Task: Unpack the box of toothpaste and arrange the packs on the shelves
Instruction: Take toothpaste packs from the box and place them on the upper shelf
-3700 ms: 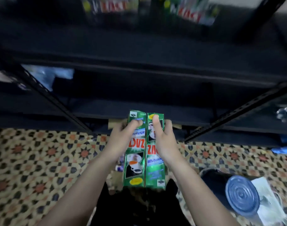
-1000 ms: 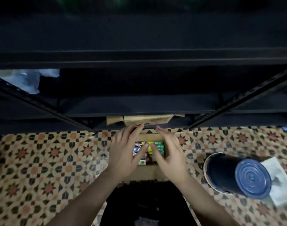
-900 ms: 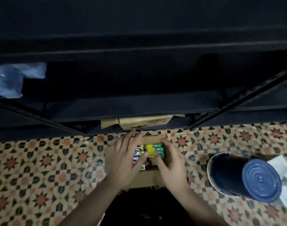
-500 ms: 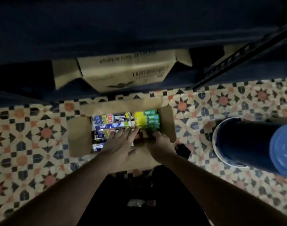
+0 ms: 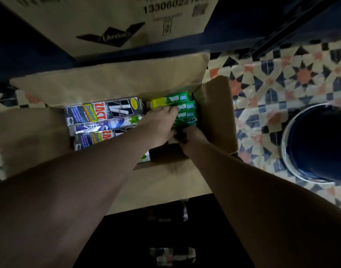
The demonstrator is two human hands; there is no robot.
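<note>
Fingers [image 5: 172, 111] of the left hand [image 5: 161, 124] lie spread and nearly straight across the near ends of the green packs [image 5: 183, 111], touching their top faces; they press, and no curl round a pack is evident. Right hand [image 5: 187, 135] sits just below and right of the left, thrust down into the dark gap beside the same stack; its fingers are hidden, so whether they grip anything cannot be told.

Green packs stand stacked in the right-hand end of the open box [image 5: 218, 120], at centre frame, long axes running left to right. To their left, filling the rest of the box, lie the dark packs [image 5: 102, 113], also with long axes left to right, partly covered by the left forearm.

Judgement: the green stack lies directly under and just beyond the left fingertips, toward the top of the frame, with the right hand at its near side. Both hands are about equally close; a lift would call for the left fingers to close over the top while the right comes up from beneath.

Surroundings: box flaps folded outward on a patterned tile floor [image 5: 281, 74]; a second carton [image 5: 111, 22] at upper centre beneath dark shelving; a dark bucket [image 5: 318, 144] at the right edge
</note>
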